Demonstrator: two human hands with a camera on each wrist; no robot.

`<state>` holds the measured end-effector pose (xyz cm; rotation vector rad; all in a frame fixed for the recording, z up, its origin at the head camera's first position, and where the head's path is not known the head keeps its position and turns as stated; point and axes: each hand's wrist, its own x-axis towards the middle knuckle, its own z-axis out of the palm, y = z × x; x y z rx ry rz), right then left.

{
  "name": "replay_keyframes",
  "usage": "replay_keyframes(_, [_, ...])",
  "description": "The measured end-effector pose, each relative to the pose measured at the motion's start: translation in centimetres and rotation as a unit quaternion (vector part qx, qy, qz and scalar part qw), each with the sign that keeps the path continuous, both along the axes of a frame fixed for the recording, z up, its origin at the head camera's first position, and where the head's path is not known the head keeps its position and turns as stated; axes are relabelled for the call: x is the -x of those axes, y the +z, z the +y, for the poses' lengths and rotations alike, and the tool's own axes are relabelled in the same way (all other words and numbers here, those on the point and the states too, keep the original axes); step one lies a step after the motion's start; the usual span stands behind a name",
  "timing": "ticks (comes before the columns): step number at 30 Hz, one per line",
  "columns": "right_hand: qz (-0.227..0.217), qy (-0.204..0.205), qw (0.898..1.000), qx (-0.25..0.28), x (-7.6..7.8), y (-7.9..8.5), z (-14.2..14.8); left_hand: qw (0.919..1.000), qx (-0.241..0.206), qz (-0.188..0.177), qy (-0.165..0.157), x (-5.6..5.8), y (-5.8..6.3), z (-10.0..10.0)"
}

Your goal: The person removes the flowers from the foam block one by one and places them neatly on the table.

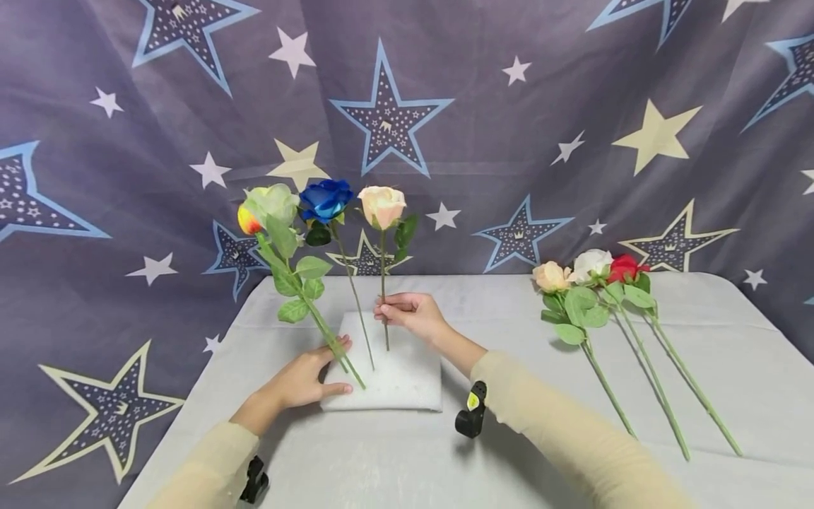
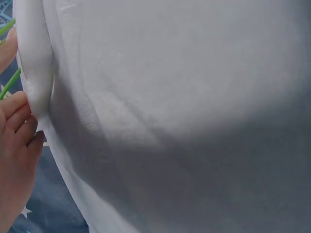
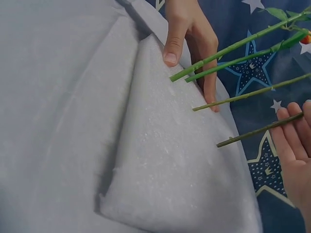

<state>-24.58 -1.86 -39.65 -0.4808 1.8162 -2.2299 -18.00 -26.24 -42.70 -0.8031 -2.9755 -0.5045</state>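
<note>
My right hand (image 1: 415, 315) pinches the stem of a peach rose (image 1: 381, 206) between thumb and fingers. The stem's lower end meets the top of a white foam block (image 1: 407, 378). Along the block's left side rests my left hand (image 1: 304, 378), its thumb and fingers stretched out against it. Three other stems stand in the block: a blue rose (image 1: 326, 200), a pale green rose (image 1: 273, 205) and a red-and-yellow bud (image 1: 248, 220), the last two leaning left over the left hand. In the right wrist view the stem ends sit in a row on the foam block (image 3: 165, 155).
On the right of the light grey table (image 1: 483, 466) lie three more flowers: a peach one (image 1: 551, 276), a white rose (image 1: 592, 266) and a red rose (image 1: 626, 268), stems pointing toward the front. A dark star-patterned curtain (image 1: 470, 42) hangs behind the table.
</note>
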Motion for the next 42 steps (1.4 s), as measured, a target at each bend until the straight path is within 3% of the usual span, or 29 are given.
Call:
replay_keyframes(6, [0.046,0.018,0.998,-0.031,-0.4,0.7,0.3,1.0,0.005,0.005,0.002,0.1,-0.1,-0.1])
replay_keyframes(18, [0.076,-0.001,0.997,-0.033,-0.5,1.3,1.1,1.0,-0.002,0.0,-0.001,0.3,0.1,0.0])
replay_keyframes(29, [0.078,-0.007,0.997,-0.017,-0.5,1.9,1.9,1.0,-0.005,0.0,-0.003,0.1,0.2,0.1])
replay_keyframes(37, [0.087,-0.046,0.995,-0.02,-0.7,2.5,2.6,1.0,-0.005,0.0,-0.004,0.2,-0.1,0.0])
replay_keyframes(42, [0.076,-0.05,0.996,-0.008,-1.0,3.0,3.3,1.0,-0.006,0.001,-0.002,0.2,0.0,0.0])
